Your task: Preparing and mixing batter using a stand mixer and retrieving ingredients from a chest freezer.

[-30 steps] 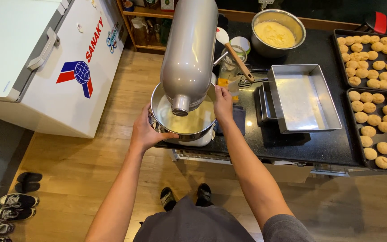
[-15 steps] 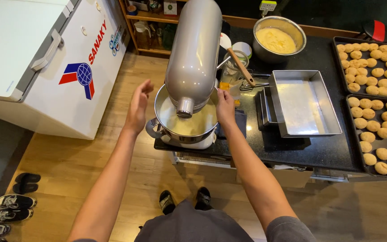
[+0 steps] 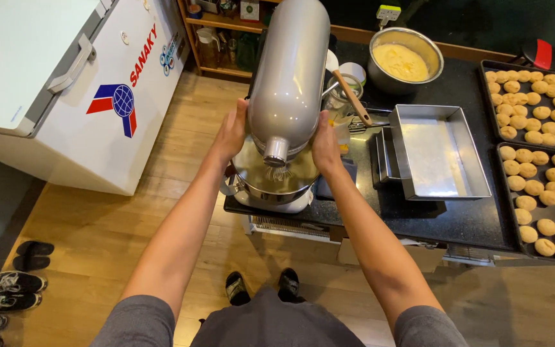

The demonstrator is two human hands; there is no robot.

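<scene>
one mixer (image 3: 287,77), two cookie trays (image 3: 534,103)

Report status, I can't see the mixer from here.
Both hands, left and right, flat on the mixer head. Bowl beneath. Nothing in the way.

Mixer (image 3: 288,83) on counter (image 3: 464,218), baking pan (image 3: 441,151) right, freezer (image 3: 52,83) left
</scene>
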